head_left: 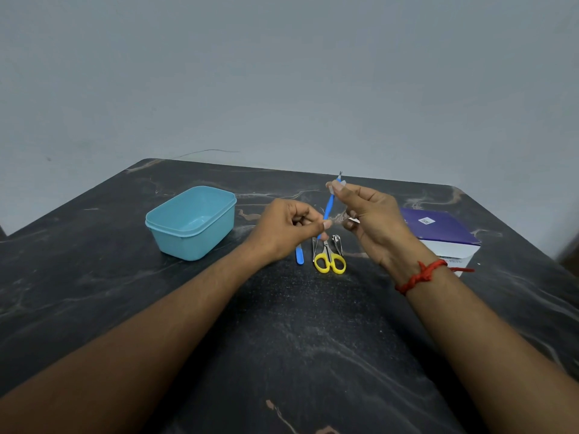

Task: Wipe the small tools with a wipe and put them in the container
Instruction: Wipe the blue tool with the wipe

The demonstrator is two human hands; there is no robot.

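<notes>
Black marbled tabletop nearest. Yellow-handled scissors, flat blue stick and metal nail clipper lie side by side. Above them, left hand pinches slim blue-handled pointed tool low; right hand pinches small white wipe round its top. Teal plastic container sits left.

Teal container, yellow scissors, marbled blk table.

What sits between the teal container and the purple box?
Head view: a blue stick, yellow-handled scissors and a nail clipper lie on the table; above them the left hand and right hand hold a blue-handled tool.
</notes>
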